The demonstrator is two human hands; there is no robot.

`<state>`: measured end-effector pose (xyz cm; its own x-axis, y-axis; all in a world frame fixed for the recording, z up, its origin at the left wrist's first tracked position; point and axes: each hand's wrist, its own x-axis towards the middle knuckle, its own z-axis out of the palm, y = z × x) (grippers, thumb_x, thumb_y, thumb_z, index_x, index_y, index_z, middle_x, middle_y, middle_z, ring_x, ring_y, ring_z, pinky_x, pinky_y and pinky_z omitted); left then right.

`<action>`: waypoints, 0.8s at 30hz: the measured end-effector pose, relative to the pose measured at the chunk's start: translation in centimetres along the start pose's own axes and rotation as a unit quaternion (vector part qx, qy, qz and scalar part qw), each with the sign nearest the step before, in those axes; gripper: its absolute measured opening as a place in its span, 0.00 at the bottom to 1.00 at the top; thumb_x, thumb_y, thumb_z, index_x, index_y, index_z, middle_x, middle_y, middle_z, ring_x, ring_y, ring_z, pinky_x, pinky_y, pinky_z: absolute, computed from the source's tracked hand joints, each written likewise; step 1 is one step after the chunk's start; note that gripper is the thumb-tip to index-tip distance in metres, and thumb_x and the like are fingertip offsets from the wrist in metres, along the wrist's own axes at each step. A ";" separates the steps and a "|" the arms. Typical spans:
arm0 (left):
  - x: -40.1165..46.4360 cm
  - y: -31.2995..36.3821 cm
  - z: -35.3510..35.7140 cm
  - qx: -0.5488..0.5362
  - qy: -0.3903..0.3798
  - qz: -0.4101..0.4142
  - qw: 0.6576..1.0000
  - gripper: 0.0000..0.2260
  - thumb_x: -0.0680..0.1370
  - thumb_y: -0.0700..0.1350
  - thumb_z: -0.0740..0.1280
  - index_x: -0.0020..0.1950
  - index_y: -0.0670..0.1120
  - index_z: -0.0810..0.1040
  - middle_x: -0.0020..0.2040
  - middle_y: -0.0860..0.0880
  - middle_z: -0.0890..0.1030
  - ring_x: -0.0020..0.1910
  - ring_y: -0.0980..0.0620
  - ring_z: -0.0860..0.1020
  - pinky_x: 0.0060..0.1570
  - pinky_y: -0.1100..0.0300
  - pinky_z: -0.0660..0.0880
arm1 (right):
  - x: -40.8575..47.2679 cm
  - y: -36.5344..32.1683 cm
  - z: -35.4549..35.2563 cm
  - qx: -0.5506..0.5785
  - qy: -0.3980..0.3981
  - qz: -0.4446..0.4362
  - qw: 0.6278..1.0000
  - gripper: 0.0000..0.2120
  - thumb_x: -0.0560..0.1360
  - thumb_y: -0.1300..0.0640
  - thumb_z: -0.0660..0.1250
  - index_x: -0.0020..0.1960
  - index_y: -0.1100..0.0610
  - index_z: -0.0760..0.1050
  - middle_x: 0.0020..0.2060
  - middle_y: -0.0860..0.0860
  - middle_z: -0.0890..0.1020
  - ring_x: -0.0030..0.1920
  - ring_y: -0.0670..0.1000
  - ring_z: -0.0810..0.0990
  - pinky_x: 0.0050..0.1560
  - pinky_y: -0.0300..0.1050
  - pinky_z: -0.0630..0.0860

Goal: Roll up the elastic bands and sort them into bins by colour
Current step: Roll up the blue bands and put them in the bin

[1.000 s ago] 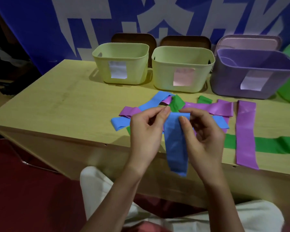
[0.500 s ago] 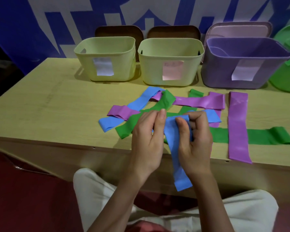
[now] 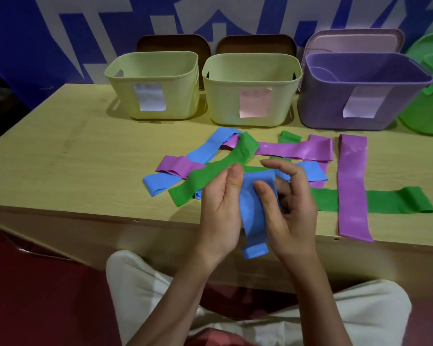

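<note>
Two hands on blue band point(image 3: 254, 208), held above near edge of surface point(image 3: 73, 158). Left hand point(image 3: 221, 211) and right hand point(image 3: 293, 208) fingers point(image 3: 263, 193) pinch rolled top; tail hangs loose. Risk: elastic springs back, roll unwinds. Label text unreadable, so correct bin point(image 3: 250, 91) unclear.

Single view only, worn on the head, aimed forward and down. The counter point(image 3: 85, 156) is seen from its near edge, with its far side toward the top of frame, where a blue-and-white wall point(image 3: 48, 33) closes the view. The lap is caught at the bottom edge. Close range; wide-angle bowing is visible at the edges. No second view is given for overlap.
</note>
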<state>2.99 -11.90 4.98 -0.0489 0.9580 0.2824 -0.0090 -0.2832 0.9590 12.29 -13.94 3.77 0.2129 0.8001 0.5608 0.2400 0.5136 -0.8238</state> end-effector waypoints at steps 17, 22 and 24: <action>0.0 -1.3 0.1 0.121 -0.012 0.109 0.987 0.13 0.81 0.51 0.51 0.36 0.55 0.60 0.29 0.59 0.66 0.29 0.61 0.64 0.33 0.68 0.61 | 0.3 0.2 -0.1 0.024 0.018 0.039 0.999 0.09 0.76 0.51 0.60 0.39 0.52 0.65 0.29 0.41 0.69 0.28 0.38 0.66 0.30 0.27 0.62; 0.2 -1.4 0.4 0.082 0.012 0.080 0.993 0.16 0.83 0.46 0.52 0.34 0.54 0.61 0.27 0.59 0.65 0.28 0.61 0.63 0.33 0.68 0.61 | 0.1 0.3 -0.2 0.084 -0.005 0.080 0.993 0.07 0.75 0.54 0.66 0.46 0.53 0.67 0.23 0.48 0.67 0.24 0.41 0.62 0.26 0.30 0.59; 0.3 -1.1 0.5 0.043 0.017 0.049 0.998 0.16 0.82 0.45 0.53 0.33 0.52 0.61 0.27 0.58 0.65 0.28 0.62 0.62 0.32 0.69 0.61 | 0.0 0.6 -0.2 0.099 -0.009 0.085 0.991 0.08 0.75 0.60 0.65 0.51 0.52 0.68 0.22 0.48 0.69 0.23 0.41 0.63 0.25 0.29 0.60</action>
<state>3.52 -11.27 4.06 -0.0786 0.9237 0.3749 0.0827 -0.3688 0.9258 12.59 -13.75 3.30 0.2161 0.8854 0.4116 0.0105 0.4195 -0.9077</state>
